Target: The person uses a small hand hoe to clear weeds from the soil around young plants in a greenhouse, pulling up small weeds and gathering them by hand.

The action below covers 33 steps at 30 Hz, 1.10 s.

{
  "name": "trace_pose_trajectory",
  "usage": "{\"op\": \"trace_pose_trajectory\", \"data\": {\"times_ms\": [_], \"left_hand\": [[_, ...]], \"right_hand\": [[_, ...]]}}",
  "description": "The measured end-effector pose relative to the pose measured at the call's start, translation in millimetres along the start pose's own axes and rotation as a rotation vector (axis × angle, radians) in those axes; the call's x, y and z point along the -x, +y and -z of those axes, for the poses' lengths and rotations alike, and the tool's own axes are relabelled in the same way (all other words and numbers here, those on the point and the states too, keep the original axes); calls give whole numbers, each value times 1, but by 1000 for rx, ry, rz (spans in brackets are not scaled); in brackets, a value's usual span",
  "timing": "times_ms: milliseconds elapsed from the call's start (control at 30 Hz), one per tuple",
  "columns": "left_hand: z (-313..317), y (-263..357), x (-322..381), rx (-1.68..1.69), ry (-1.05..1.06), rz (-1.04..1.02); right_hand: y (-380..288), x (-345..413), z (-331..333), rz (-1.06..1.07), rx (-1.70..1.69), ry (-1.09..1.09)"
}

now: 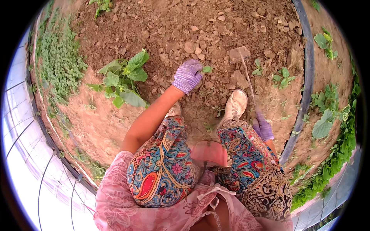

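Note:
My left hand (188,75), in a purple knit glove, is closed over the loose, clodded soil in front of me. A small green leaf (207,69) sticks out at its fingertips, pinched there as far as I can tell. Gloved the same way, my right hand (263,127) grips the handle of a small hoe (240,55) beside my right shin. The flat blade of the hoe rests on the clods ahead of my right shoe. Left of my left hand stands a broad-leaved plant (127,78). Small seedlings (284,78) grow to the right of the hoe.
A dark hose or pipe (307,57) runs along the right side, with more leafy plants (322,124) beyond it. Dense low weeds (57,52) cover the left. Plastic sheeting (26,173) borders the ground at far left. A red object (209,153) sits between my legs.

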<state>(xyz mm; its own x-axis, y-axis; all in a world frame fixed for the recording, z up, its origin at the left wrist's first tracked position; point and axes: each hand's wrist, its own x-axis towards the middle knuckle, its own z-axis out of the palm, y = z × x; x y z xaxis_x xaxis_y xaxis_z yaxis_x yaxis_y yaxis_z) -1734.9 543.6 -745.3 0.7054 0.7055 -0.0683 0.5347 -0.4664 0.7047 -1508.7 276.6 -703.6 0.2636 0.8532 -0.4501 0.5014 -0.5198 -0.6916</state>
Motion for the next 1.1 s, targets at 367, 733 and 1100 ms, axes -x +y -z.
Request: {"op": "trace_pose_trajectory", "data": {"times_ms": [367, 733, 1100], "left_hand": [[-14, -3, 0, -42, 29, 32], [-72, 32, 46, -145, -557, -210], [-38, 2, 44, -23, -760, -339]], "right_hand": [[0, -2, 1, -119, 27, -108], [3, 3, -1, -189, -9, -126], [43, 15, -28, -269, -142, -93]]}}
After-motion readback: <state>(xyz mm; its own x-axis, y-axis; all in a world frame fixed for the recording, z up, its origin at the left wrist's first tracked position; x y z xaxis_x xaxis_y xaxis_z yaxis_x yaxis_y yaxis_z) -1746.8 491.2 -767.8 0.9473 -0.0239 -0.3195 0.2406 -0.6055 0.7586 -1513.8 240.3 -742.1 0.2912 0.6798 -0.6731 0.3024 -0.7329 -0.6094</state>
